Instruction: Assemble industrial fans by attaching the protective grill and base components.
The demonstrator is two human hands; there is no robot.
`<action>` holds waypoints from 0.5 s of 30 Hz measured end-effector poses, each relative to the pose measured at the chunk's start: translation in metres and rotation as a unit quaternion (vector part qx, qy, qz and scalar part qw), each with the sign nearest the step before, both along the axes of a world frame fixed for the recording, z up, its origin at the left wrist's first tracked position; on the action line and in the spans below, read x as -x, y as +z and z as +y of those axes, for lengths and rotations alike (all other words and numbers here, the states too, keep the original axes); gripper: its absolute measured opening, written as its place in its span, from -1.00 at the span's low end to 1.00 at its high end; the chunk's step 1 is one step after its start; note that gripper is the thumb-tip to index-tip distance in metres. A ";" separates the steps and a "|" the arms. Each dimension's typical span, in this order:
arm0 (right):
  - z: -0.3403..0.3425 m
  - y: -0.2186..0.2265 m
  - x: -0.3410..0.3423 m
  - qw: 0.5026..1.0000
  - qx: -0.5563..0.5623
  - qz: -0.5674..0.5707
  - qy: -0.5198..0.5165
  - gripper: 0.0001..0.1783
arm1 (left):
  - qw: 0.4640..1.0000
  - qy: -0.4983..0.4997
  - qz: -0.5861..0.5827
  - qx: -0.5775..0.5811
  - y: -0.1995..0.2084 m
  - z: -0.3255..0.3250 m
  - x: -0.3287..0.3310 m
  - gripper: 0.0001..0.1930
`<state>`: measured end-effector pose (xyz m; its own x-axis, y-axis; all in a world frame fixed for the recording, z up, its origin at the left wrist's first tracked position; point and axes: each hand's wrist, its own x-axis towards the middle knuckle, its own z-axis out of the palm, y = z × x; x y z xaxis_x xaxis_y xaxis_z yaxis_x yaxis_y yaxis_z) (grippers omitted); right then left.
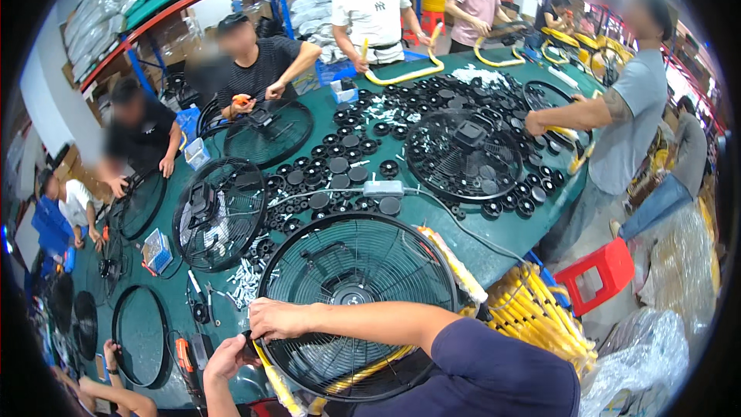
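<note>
Head view: one large round black fan (353,296), lying at the near edge of the green table (532,233), its left rim sitting under our hands; one plastic-wrapped yellow tube (275,381), slanting down from near that rim; our right hand (282,319), fingers bending and bunching narrow, is bearing on the rim near the tube's upper end; our left hand (230,357), thumb and fingers curling close just below, is meeting the same spot, though we are not able to tell what either is gripping; one orange-and-black driver (185,359), lying left of the left hand; pale screws (245,282), heaping beyond; black knobs (339,165), spreading farther off. For sound work, we are judging, the left hand should be bracing from below while the right is pressing squarely, both parts aligning before any force is going on
</note>
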<state>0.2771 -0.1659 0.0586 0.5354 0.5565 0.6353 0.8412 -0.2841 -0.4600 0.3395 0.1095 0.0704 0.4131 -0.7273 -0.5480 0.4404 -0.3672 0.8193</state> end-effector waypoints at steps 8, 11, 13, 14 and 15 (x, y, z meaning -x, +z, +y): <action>-0.002 -0.005 -0.002 1.000 0.006 0.006 -0.001 -0.63 | 0.994 -0.009 0.097 -0.044 0.017 -0.011 -0.006 -0.39; -0.001 -0.006 -0.003 1.000 0.009 0.006 0.004 -0.63 | 1.000 -0.008 0.009 0.017 0.028 -0.018 0.010 -0.44; 0.000 -0.003 0.000 1.000 0.015 -0.003 0.002 -0.63 | 0.981 -0.015 -0.191 -0.010 0.031 -0.017 0.026 -0.41; -0.001 -0.003 0.000 1.000 0.010 -0.003 0.000 -0.63 | 0.981 -0.017 -0.192 0.011 0.030 -0.018 0.025 -0.41; -0.002 -0.002 -0.001 1.000 0.006 -0.004 -0.002 -0.63 | 0.980 -0.019 -0.193 0.032 0.029 -0.018 0.023 -0.40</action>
<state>0.2780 -0.1676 0.0562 0.5328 0.5615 0.6332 0.8436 -0.2929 -0.4501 0.3163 0.0918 0.0998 0.5535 -0.7737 -0.3081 0.0793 -0.3193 0.9443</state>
